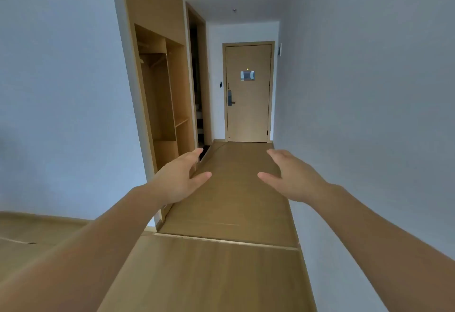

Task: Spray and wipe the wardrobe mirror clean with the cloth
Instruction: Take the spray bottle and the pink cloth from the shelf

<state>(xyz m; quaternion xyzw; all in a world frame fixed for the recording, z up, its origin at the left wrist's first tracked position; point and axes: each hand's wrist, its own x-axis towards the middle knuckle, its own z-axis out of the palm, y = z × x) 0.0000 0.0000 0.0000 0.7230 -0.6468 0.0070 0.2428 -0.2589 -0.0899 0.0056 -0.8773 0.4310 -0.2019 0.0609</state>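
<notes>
Empty hands, wardrobe [162, 95] ahead on your left, no mirror in sight.

The open wooden wardrobe is built into the left wall of the hallway, and none of its visible faces shows a mirror. Neither the cloth nor the spray bottle is in view either. Expect the glass to be hard, slick and breakable, so press flat and evenly. The cloth should be soft and light, so bunch it into your palm. Take the bottle by its neck, with a finger on the trigger. Your left hand [177, 181] and right hand [293, 178] reach forward over the floor [229, 213], palms turned inward, fingers straight and spread, holding nothing. They are well apart from each other, towards the far door [247, 114].
</notes>
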